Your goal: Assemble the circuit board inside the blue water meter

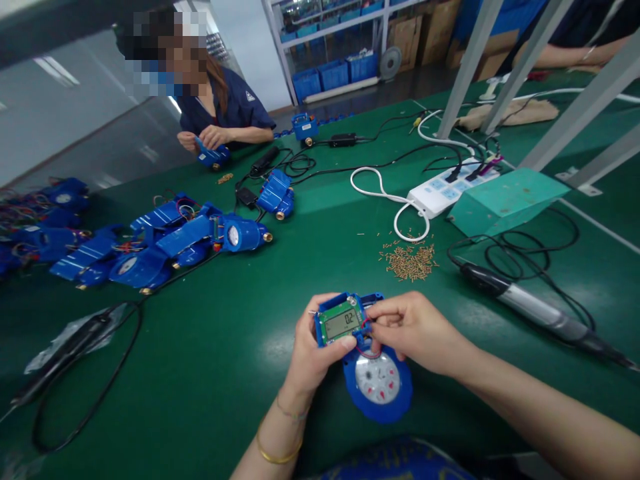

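I hold a blue water meter [377, 387] low in the middle of the green table [225, 347]. Its round white dial faces up. Above the dial sits a green circuit board with an LCD [341, 322] in a blue frame. My left hand [313, 350] grips the left side of that frame, thumb across its lower edge. My right hand [413, 327] pinches at the frame's right edge, where red wires run down to the dial body.
A pile of small brass screws [410, 261] lies just beyond my hands. An electric screwdriver [540, 313] with a black cable lies to the right. Several blue meters [165, 243] are heaped at the left. A white power strip [447, 190] is farther back. A person [220, 113] sits across the table handling another meter.
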A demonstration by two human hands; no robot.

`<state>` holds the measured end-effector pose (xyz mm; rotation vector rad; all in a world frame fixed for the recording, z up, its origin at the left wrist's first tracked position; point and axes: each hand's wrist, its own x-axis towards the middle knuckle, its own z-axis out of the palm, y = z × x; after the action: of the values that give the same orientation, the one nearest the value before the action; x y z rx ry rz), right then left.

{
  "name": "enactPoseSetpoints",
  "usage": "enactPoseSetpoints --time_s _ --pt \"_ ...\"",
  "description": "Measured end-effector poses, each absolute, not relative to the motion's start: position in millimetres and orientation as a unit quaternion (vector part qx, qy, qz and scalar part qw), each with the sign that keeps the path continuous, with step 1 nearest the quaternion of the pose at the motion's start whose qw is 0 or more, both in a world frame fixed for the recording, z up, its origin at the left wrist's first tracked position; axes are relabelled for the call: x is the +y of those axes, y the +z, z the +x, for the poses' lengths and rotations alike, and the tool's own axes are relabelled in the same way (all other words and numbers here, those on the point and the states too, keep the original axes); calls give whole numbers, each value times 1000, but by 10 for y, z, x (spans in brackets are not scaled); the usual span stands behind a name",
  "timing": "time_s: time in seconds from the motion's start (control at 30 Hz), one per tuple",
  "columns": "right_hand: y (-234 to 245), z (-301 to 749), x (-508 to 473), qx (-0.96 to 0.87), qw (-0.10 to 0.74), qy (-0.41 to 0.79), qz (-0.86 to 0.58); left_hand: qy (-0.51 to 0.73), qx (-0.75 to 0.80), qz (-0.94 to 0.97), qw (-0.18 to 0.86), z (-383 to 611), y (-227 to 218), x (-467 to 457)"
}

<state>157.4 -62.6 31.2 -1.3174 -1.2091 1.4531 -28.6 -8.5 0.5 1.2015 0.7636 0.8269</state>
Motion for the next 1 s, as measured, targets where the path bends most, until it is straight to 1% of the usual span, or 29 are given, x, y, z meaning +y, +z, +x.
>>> enactPoseSetpoints --time_s 0.07,0.1,0.2,0.27,0.37,0.43,0.57,0.7,0.87,0.93,1.0 --pt "308 1571 -616 -483 413 566 -525 371 339 535 679 -294 -10 -81" --pt "304 1576 -613 -510 419 534 -529 371 337 534 680 -296 -13 -79" --pt "276 1622 -602 -640 435 356 -525 370 330 530 688 -290 -8 -77" --pt "239 1679 -589 -710 441 262 -483 369 327 531 690 -281 4 -78" --pt "164 1765 -568 -772 460 203 -390 367 321 537 688 -276 8 -84" --pt "121 1801 -565 -797 460 167 -355 369 319 541 685 -279 -3 -87" --pt "90 1786 -594 -794 462 142 -368 371 317 542 684 -289 -38 -83" --pt "96 1666 -686 -750 486 126 -430 375 318 536 686 -294 -62 -85" --pt "64 1453 -915 -632 563 106 -523 379 330 524 688 -300 -73 -95" --pt "54 1378 -1009 -608 570 66 -549 378 333 523 687 -303 -73 -95" --pt "59 1313 -1072 -625 540 -2 -563 377 334 527 685 -304 -70 -97"
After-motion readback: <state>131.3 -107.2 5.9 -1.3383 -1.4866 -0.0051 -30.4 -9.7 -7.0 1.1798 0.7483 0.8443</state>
